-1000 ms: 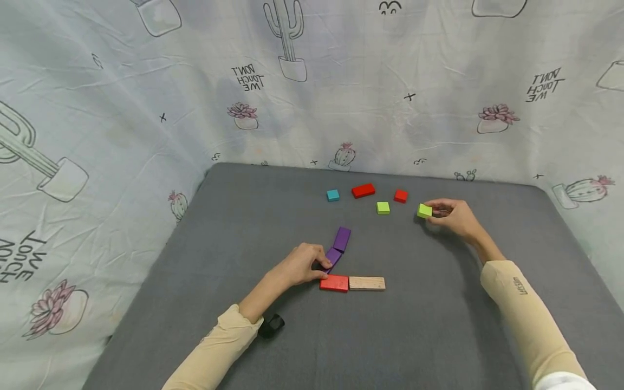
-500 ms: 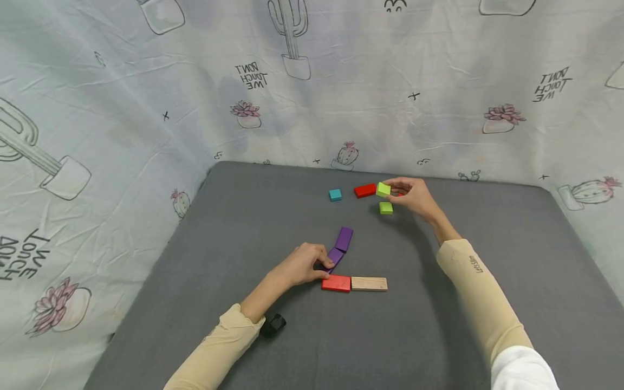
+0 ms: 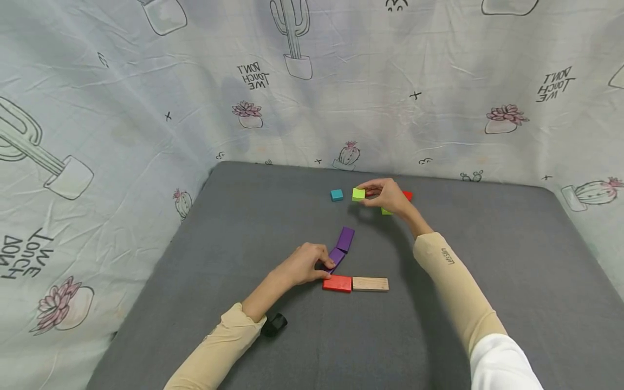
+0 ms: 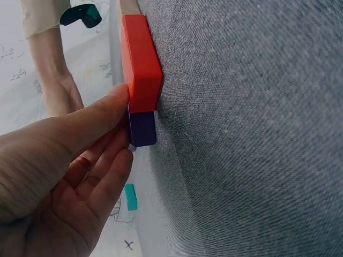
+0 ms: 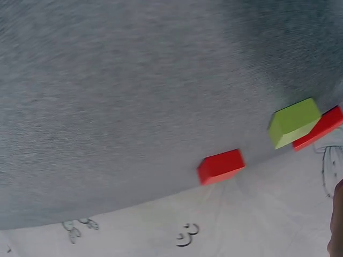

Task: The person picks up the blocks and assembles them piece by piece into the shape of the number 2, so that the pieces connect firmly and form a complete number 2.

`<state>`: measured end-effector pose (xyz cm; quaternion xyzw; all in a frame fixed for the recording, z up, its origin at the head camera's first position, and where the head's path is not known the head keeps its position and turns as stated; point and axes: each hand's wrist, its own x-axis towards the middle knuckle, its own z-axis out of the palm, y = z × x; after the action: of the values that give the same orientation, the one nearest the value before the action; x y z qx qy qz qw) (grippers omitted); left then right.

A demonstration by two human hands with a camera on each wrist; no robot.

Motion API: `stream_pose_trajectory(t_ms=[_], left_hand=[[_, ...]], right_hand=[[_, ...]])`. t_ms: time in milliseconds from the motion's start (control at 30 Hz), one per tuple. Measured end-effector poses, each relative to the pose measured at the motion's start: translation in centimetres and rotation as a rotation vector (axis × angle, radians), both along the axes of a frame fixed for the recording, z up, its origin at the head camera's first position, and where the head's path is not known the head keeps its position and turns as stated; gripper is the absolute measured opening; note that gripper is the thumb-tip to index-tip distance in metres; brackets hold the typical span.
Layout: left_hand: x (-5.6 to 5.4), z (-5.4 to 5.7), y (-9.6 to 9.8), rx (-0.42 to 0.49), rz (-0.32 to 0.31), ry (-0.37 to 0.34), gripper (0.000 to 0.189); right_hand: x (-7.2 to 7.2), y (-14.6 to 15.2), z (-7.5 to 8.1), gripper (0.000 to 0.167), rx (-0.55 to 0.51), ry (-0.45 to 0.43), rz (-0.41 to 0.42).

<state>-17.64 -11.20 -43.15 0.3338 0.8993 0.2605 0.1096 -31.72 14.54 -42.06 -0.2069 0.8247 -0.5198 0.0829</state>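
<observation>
My right hand (image 3: 387,197) pinches a lime-green block (image 3: 358,194) between thumb and fingers near the far edge of the table. Behind that wrist, another lime-green block (image 5: 295,123) and a small red block (image 5: 221,166) are partly covered in the head view. My left hand (image 3: 304,264) has its fingers on the nearer purple block (image 3: 336,258), its thumb by the end of a red block (image 4: 142,64). Beyond it, a second purple block (image 3: 345,239) lies end to end at a slight angle. A plain wooden block (image 3: 370,284) continues from the red one.
A teal block (image 3: 337,195) lies just left of the right hand's fingertips. The longer red block (image 5: 324,128) is hidden by the right hand in the head view. A black device (image 3: 274,325) sits at the left wrist. A printed curtain (image 3: 370,108) rises behind the grey table (image 3: 244,216).
My right hand has carried the lime-green block leftward, passing over the other lime-green block and the small red one toward the teal block. The left hand stays in place.
</observation>
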Motion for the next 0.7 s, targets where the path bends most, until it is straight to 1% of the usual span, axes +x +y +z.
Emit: stream_pose_trajectory(t_ms=[133, 267, 367, 433, 567, 700], left_hand=[[0.0, 0.0, 0.0, -0.002, -0.006, 0.005, 0.022], [-0.1, -0.1, 0.1, 0.003, -0.01, 0.004, 0.022], [-0.1, -0.1, 0.1, 0.012, -0.015, 0.017, 0.021], [-0.1, -0.2, 0.0, 0.014, -0.017, 0.026, 0.021], [0.0, -0.1, 0.0, 0.014, -0.008, 0.017, 0.021], [0.1, -0.1, -0.1, 0.015, -0.001, 0.006, 0.021]], right_hand=[[-0.1, -1.1, -0.2, 0.036, 0.033, 0.012, 0.038], [-0.1, -1.8, -0.7, 0.034, 0.121, 0.035, 0.062], [-0.1, -2.0, -1.1, 0.034, 0.19, 0.072, 0.075], [-0.1, -2.1, -1.3, 0.034, 0.219, 0.099, 0.086], [0.0, -2.3, -1.5, 0.032, 0.234, 0.129, 0.098], [-0.1, -2.4, -1.6, 0.03, 0.237, 0.12, 0.13]])
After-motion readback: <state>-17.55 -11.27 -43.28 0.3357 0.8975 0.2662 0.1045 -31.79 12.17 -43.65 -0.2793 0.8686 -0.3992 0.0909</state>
